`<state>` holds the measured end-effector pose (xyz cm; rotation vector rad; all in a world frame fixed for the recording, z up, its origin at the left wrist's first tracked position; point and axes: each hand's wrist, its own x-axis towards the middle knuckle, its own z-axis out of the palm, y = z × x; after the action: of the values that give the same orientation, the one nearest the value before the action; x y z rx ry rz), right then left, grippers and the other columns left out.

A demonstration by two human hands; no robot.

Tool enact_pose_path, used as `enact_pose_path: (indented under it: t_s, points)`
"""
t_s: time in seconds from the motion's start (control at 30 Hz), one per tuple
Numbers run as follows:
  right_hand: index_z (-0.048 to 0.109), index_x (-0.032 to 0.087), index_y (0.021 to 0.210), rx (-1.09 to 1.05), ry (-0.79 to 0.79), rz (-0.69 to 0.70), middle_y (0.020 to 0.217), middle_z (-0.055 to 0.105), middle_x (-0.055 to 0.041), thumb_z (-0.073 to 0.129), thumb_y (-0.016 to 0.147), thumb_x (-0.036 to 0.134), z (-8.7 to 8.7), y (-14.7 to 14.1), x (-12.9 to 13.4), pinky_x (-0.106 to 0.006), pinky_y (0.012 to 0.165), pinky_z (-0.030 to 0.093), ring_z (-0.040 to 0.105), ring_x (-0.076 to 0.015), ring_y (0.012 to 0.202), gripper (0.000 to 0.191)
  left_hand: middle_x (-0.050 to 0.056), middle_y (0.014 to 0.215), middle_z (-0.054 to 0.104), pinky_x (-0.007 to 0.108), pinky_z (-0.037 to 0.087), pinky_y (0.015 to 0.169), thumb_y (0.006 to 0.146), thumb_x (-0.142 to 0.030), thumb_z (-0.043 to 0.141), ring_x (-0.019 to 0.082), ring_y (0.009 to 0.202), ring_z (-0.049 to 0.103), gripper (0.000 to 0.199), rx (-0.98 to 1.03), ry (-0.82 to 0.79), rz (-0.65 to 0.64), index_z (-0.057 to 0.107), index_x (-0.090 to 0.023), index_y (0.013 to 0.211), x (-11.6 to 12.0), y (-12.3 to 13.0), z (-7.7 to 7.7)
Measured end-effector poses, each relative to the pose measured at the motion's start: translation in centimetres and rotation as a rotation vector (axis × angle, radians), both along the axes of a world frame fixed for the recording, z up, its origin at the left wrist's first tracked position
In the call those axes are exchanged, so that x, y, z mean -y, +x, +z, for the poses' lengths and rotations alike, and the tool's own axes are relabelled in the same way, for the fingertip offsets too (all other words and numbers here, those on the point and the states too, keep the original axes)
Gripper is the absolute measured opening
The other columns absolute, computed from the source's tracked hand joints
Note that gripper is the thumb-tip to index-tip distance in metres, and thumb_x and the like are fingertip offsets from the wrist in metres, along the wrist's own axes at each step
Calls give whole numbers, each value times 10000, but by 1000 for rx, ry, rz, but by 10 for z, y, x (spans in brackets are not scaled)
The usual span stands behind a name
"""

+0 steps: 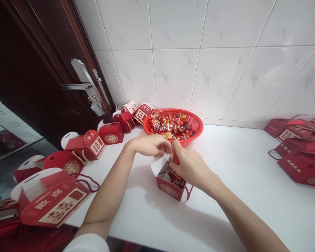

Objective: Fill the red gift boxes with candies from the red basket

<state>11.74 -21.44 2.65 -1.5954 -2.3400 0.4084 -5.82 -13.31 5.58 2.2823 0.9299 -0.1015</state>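
Red, gold-printed box [168,189] stands open, right hand [190,164] gripping a packet [175,159], left hand [151,144] too hidden to tell.

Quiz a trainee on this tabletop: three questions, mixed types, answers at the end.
1. True or false: the plastic basket stands nearer the tiled wall than the open gift box does.
2. What does the right hand hold? A) a pen B) a red-wrapped candy C) a spoon
3. Fill in: the door handle is on the person's ____ side.
Key: 1 true; 2 B; 3 left
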Motion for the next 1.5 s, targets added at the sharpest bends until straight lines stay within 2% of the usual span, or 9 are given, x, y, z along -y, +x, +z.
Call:
enact_pose_path:
  t_s: [0.13, 0.27, 0.4, 0.63, 0.83, 1.03, 1.13, 1.33, 1.5]
  points:
    - [563, 180, 789, 16, -76, 48, 722, 657, -39, 521, 759, 33, -2, -7, 0, -288, 525, 219, 513, -151, 583, 156, 8, 759, 668, 201, 459, 601, 737, -106, 524, 136, 656, 612, 274, -14, -15, 0, 690, -147, 951, -1, -1, 0]
    - [488, 187, 578, -88, -225, 173, 633, 626, -8, 584, 733, 44, -5, -3, -2, -266, 519, 270, 504, -125, 566, 231, 11, 767, 676, 196, 475, 606, 763, -141, 547, 133, 649, 626, 260, -16, -21, -14, 692, -146, 979, -1, -2, -1]
    - [547, 185, 596, -63, -266, 232, 652, 629, -1, 648, 745, 96, -5, 8, -6, -253, 515, 294, 504, -123, 578, 201, 37, 831, 696, 205, 497, 619, 771, -136, 555, 146, 681, 662, 283, -36, -60, -1, 698, -134, 1014, -1, 0, -1]
    - [590, 189, 622, 63, -221, 312, 678, 619, -8, 615, 725, 76, 10, 20, 1, -271, 500, 285, 474, -114, 536, 154, 45, 854, 701, 218, 503, 649, 765, -104, 549, 155, 717, 672, 303, -73, -54, 5, 707, -132, 1022, 2, 2, 1]
    - [433, 198, 518, 347, -201, 341, 573, 551, -34, 544, 810, 165, 8, 12, 6, -307, 506, 275, 492, -167, 549, 313, 41, 848, 710, 206, 501, 621, 771, -104, 552, 146, 705, 673, 292, -59, -52, -12, 696, -131, 1023, 3, 4, 1]
    - [694, 156, 761, 533, -249, 299, 789, 702, -122, 523, 863, 178, 4, -5, 7, -336, 605, 362, 637, -240, 673, 200, 45, 850, 708, 217, 512, 625, 804, -120, 567, 148, 687, 689, 254, -49, -96, -26, 682, -116, 1030, 4, 4, 0]
    - [715, 156, 826, 535, -281, 325, 814, 711, -110, 549, 839, 149, 8, 0, 8, -312, 605, 353, 649, -238, 713, 167, 37, 831, 700, 224, 515, 639, 809, -130, 582, 150, 685, 690, 242, -54, -112, -42, 677, -121, 1031, 4, 5, 1]
    - [682, 189, 759, 488, -224, 355, 724, 666, -47, 495, 830, 95, 15, 20, 6, -287, 540, 276, 585, -190, 671, 222, 33, 840, 692, 223, 508, 645, 788, -103, 576, 145, 694, 671, 246, -53, -100, -63, 671, -135, 1012, 3, 6, -2]
    - [661, 168, 696, 496, -216, 385, 627, 591, -30, 530, 766, 64, 4, 13, 1, -293, 596, 299, 488, -156, 579, 181, 35, 844, 698, 227, 507, 660, 779, -118, 581, 153, 722, 675, 259, -55, -92, -60, 670, -143, 1022, 2, 7, -4]
